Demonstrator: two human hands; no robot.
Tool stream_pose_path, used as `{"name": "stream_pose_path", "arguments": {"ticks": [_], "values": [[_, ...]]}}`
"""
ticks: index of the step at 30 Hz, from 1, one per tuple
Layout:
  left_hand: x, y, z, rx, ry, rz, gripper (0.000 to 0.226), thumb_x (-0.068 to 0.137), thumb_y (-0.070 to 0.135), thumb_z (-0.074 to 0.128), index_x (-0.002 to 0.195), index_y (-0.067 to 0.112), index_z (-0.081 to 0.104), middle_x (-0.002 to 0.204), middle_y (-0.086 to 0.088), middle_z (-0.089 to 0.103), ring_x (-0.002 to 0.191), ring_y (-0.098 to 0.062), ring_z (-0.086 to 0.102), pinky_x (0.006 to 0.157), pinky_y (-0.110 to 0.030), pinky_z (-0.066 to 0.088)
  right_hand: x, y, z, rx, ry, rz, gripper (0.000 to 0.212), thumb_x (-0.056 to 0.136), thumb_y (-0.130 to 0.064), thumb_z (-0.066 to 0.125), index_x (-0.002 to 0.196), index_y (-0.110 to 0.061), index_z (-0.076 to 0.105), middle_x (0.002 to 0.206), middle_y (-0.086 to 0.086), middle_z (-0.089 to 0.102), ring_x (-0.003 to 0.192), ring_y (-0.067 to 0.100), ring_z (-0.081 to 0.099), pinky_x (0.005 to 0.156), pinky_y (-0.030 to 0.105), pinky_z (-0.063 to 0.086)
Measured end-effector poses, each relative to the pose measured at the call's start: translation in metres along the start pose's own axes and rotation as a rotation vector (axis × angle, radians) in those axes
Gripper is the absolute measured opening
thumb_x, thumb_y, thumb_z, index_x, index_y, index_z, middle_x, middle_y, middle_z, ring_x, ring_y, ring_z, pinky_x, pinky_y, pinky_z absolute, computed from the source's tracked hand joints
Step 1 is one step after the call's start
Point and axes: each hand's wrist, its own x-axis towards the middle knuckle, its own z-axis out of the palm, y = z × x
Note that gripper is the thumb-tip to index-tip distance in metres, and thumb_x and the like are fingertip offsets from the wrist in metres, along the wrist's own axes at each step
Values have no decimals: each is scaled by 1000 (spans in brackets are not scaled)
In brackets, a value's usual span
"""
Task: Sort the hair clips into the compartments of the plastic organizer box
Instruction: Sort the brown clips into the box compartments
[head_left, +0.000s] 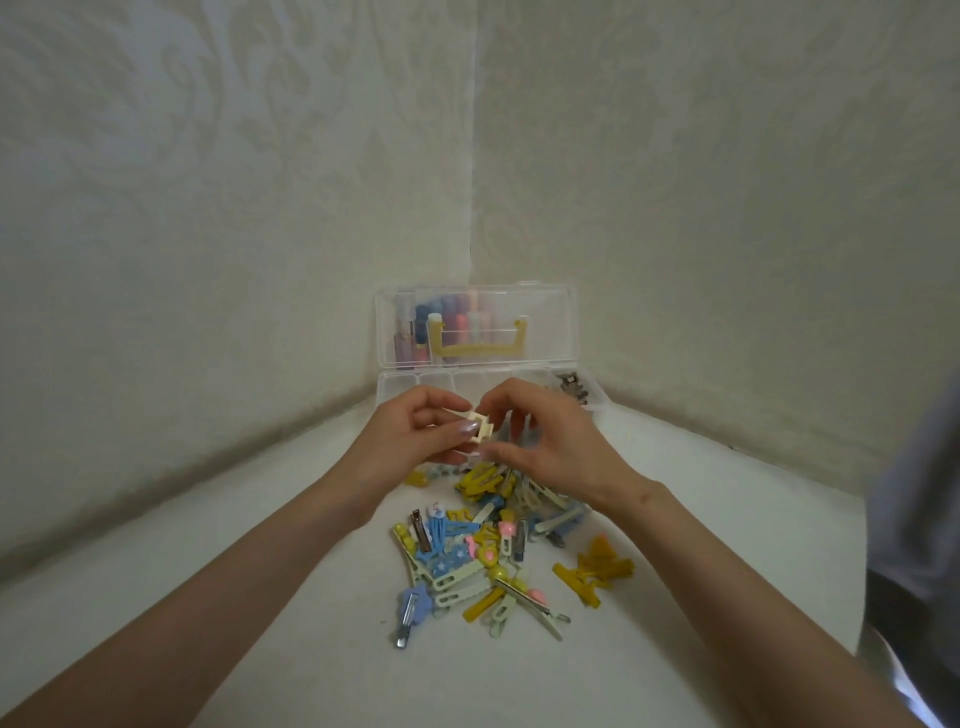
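Your forearms (234, 587) reach in over a white table (208, 519), where a loose pile of hair clips (493, 551) lies between them: flat snap clips, toothed claws and long beak clips in glossy yellow, blue, mint and pink plastic, some with bare metal backs. Above the pile's far edge, your left hand (415, 431) pinches one end of a cream clip (480, 422), squarish and matte, between thumb and curled fingers, while your right hand (540, 436) closes its fingertips on the other end. Just behind stands the organizer box (395, 387), clear hard plastic, with its lid (550, 322) propped upright and a yellow handle (480, 349). Only the rightmost compartment shows dark clips (571, 387). Sorting seems barely begun. The clip looks picked and under inspection; next you likely need one hand to let go and the other to carry it over the near wall into a compartment.
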Motion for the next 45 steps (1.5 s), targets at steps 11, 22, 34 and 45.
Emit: {"name": "stream_pose_path", "arguments": {"ticks": [11,22,34,45], "values": [[6,-9,-12,553,194,256,9,85,12,62,91,19,61,90,6,67,78,-5,60,66,-10,41,-10,33,-12,44,232,151,11,80,-27,70,86,-29,62,76,-12,61,67,5,52,61,23,42],[12,-32,-24,1056,283,462,21,82,1,61,94,17,65,95,2,61,92,-22,52,76,-29,37,-17,61,-36,158,494,392,9,82,-26,69,88,-21,64,74,-2,62,64,12,53,62,25,44],[14,-28,-29,1045,272,416,12,84,7,60,90,18,63,93,5,61,90,-19,52,75,-28,37,0,63,-27,-272,348,281,23,82,-36,67,101,-25,67,87,-5,56,88,13,46,67,17,30],[5,-15,-15,1083,72,543,11,83,16,65,93,19,61,92,8,57,89,-10,48,70,-21,36,-18,35,-38,-87,242,263,10,84,-16,64,87,-25,69,80,-7,63,66,6,52,62,19,41]]}}
